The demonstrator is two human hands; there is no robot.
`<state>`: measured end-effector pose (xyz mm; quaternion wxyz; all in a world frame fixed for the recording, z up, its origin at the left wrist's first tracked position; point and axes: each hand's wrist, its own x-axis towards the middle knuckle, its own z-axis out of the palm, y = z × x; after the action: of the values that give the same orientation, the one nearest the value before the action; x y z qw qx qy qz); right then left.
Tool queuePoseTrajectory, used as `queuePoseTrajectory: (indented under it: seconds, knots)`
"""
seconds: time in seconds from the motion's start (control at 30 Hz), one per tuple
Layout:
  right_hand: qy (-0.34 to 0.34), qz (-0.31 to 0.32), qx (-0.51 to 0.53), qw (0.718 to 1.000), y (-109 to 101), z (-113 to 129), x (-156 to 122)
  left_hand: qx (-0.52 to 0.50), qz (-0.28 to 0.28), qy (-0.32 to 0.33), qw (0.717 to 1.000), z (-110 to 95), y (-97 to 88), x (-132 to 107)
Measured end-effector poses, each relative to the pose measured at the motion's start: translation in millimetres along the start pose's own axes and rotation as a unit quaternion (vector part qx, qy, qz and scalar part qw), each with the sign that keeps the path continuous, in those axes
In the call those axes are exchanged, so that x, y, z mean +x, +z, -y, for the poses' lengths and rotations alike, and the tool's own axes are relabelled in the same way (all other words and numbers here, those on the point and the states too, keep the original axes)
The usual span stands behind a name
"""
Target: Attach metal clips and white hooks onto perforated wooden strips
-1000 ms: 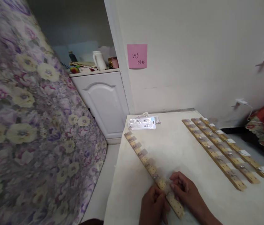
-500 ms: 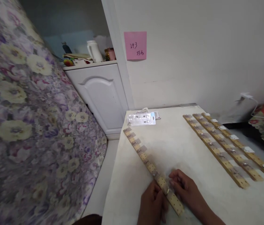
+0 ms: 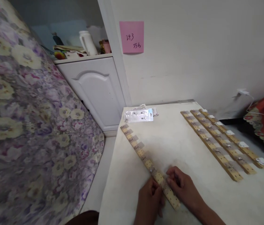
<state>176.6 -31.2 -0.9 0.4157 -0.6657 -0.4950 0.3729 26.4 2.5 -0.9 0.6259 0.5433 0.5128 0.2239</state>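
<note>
A narrow wooden strip with rows of small holes (image 3: 158,178) lies slantwise on the table. Small clear plastic cards with shiny metal pieces are set along it, blurred. Near its closer end, one clear plastic card (image 3: 166,188) lies across the strip between my hands. My left hand (image 3: 149,197) is closed at the strip's left edge, thumb and fingers together by that card; whatever they pinch is hidden. My right hand (image 3: 183,187) is closed from the other side, its thumb and forefinger at the card's right edge.
Three similar strips (image 3: 212,146) lie side by side on the right; the outermost carries white cards. Clear blister packs (image 3: 139,115) sit at the table's far left corner. A white cabinet (image 3: 96,90), a floral curtain (image 3: 40,125) and a wall with a pink note (image 3: 132,37) surround the table.
The view has shifted slightly. A clear card now shows across the strip between my hands, where a bare metal piece stood out before. Both hands stay at the strip's near end.
</note>
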Motion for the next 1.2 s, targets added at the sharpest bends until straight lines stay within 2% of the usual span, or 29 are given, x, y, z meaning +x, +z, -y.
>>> queuePoseTrajectory:
  seconds: [0.2, 0.6, 1.2]
  knots:
    - [-0.002, -0.004, -0.015, 1.0, -0.5, 5.9, 0.8, 0.034, -0.009, -0.002, 0.999, -1.0, -0.1, -1.0]
    - [-0.007, -0.013, -0.022, 1.0, 1.7, 2.5, 3.0, 0.065, -0.015, -0.006, 0.998, -0.3, -1.5, 2.0]
    - [0.001, -0.01, -0.025, 1.0, 0.1, 5.7, 2.1, 0.062, -0.014, 0.008, 0.998, 1.4, -2.1, 0.3]
